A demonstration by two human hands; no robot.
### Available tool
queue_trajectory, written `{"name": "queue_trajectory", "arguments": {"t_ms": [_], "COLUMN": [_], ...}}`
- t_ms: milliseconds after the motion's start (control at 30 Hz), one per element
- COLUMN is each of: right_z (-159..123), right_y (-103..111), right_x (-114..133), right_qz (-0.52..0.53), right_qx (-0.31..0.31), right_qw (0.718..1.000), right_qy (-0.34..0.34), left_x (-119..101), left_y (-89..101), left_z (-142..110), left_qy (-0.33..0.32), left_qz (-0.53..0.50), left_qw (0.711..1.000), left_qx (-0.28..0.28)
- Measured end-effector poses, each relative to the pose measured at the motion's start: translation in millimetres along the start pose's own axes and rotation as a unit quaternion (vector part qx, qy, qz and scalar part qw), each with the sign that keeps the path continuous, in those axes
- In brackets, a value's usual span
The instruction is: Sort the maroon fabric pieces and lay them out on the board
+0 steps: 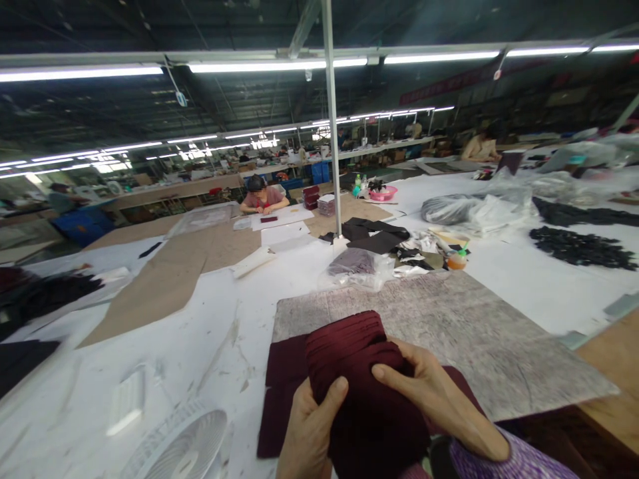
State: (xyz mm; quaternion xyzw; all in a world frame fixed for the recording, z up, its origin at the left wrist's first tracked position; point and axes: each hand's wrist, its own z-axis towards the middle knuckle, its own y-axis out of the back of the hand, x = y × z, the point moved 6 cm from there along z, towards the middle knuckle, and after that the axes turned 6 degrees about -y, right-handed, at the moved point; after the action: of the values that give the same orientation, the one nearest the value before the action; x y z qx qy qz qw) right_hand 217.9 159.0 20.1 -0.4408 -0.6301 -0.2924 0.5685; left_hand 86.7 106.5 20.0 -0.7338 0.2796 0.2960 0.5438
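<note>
A thick stack of folded maroon fabric pieces (359, 379) is held up between both hands, its layered edges showing at the top. My left hand (312, 419) grips the stack's left side, thumb pressed on the front. My right hand (429, 382) clasps the right side, its thumb lying across the face and the fingers behind, hidden. Under and left of the stack, more dark maroon fabric (282, 392) lies on the table, partly over a grey mottled board (449, 326). What lies beneath the stack is hidden by it.
A white fan (192, 442) stands at lower left. Beyond the board are a plastic-bagged bundle (357, 267), black fabric scraps (377, 233) and a metal post (333, 133). Across the white table (214, 332) a person (262, 196) bends over work. Clear plastic bags (484, 206) lie to the right.
</note>
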Motion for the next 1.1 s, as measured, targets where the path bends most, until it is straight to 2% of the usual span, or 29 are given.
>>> {"name": "queue_trajectory", "arguments": {"t_ms": [100,233,333,500,867,1000,1100], "right_z": [0.3,1.0,1.7,3.3,6.4,7.6,8.2], "right_y": [4.8,5.4,4.8,-1.2,-0.8,-1.1,3.0], "right_x": [1.0,8.6,10.2,-1.1,-3.8,-5.2,0.1], "right_qz": [0.010,0.001,-0.021,0.016,-0.033,-0.013,-0.017], "right_qx": [-0.033,-0.013,-0.008,0.007,-0.032,-0.021,-0.032], "right_qw": [0.999,0.999,0.999,1.000,0.999,1.000,0.999], "right_qy": [0.018,0.042,0.037,0.009,0.021,0.010,0.018], "left_x": [-0.7,-3.0,-5.4,-6.7,2.6,-1.8,-6.6], "left_y": [1.3,3.6,4.7,3.8,9.7,10.6,10.9], "left_z": [-0.3,-0.7,-0.1,1.9,6.9,7.4,7.1], "left_qy": [0.000,0.005,0.002,-0.001,0.011,0.005,0.002], "left_qz": [0.010,0.025,0.034,0.018,0.004,0.017,0.037], "left_qw": [1.000,1.000,0.999,1.000,1.000,1.000,0.999], "left_qx": [-0.003,-0.006,-0.010,-0.006,-0.006,-0.017,-0.005]}}
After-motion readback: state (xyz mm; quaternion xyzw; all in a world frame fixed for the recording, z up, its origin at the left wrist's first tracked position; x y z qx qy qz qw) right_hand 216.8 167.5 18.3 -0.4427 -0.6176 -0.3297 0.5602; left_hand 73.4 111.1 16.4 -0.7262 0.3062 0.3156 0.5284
